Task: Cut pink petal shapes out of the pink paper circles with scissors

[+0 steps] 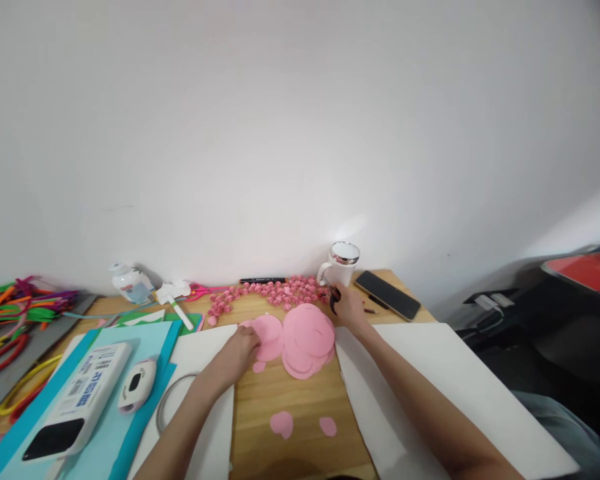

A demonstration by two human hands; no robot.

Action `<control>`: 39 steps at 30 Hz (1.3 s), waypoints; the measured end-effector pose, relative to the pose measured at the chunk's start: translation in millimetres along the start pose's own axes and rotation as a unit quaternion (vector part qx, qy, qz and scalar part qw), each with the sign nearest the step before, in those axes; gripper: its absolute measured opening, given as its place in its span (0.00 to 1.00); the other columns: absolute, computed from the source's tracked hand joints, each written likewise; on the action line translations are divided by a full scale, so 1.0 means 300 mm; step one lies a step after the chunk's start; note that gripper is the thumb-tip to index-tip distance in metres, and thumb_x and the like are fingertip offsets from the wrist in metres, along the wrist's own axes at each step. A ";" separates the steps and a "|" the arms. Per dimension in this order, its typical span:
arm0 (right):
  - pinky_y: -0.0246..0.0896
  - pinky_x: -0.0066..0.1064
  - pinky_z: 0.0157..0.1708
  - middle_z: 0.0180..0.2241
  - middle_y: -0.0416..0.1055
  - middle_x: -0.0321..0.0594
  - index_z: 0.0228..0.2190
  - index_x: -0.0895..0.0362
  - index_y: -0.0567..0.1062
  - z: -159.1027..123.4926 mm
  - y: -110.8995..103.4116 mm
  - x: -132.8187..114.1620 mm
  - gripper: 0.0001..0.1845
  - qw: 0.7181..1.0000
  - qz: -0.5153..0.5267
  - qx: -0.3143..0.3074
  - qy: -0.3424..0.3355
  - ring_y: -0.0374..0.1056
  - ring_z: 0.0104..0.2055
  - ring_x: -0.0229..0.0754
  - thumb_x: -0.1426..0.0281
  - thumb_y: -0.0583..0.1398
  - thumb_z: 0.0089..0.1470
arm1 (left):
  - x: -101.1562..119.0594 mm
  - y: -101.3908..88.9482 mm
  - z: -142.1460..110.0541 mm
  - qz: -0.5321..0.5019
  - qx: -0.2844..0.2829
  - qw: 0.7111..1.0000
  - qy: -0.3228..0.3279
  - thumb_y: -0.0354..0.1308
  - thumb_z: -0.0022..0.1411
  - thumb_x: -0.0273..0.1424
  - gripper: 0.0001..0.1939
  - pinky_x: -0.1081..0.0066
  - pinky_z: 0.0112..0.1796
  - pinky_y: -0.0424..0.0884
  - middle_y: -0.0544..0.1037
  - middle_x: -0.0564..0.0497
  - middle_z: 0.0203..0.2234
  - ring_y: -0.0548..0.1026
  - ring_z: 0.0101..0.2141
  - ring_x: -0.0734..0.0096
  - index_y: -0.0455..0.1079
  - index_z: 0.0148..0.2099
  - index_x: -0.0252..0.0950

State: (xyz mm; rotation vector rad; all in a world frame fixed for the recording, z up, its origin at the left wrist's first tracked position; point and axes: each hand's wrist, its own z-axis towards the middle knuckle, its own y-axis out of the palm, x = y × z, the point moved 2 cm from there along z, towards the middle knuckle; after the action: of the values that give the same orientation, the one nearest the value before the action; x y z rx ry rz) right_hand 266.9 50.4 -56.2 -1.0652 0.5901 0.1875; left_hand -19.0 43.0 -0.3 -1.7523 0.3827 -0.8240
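In the head view, pink paper circles lie in an overlapping pile on the wooden table, with a smaller group of pink circles to its left. The fingers of my left hand are curled together at the left edge of that smaller group, closed on a paper circle there. My right hand is closed around black scissors, of which a dark handle loop shows beside the mug. Pink scraps lie nearer to me on the wood.
Behind the circles are many small rolled pink pieces and a black marker. A white mug, a phone and white boards are at right. A jar, pink scissors and a white device sit left.
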 end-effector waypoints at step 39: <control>0.65 0.30 0.28 0.29 0.75 0.41 0.32 0.55 0.74 -0.121 -0.053 -0.238 0.12 0.929 0.342 -0.106 -0.087 0.70 0.29 0.42 0.61 0.62 0.47 | 0.009 -0.027 0.002 -0.168 0.270 0.936 -0.147 0.52 0.54 0.29 0.06 0.71 0.29 0.63 0.73 0.52 0.22 0.70 0.25 0.69 0.67 0.26 0.37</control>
State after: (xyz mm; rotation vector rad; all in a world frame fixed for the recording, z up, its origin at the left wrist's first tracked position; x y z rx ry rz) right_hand 201.1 20.8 -18.2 -0.9995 0.7749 0.9671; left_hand -18.0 44.6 8.0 -1.3978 -0.3326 -0.7932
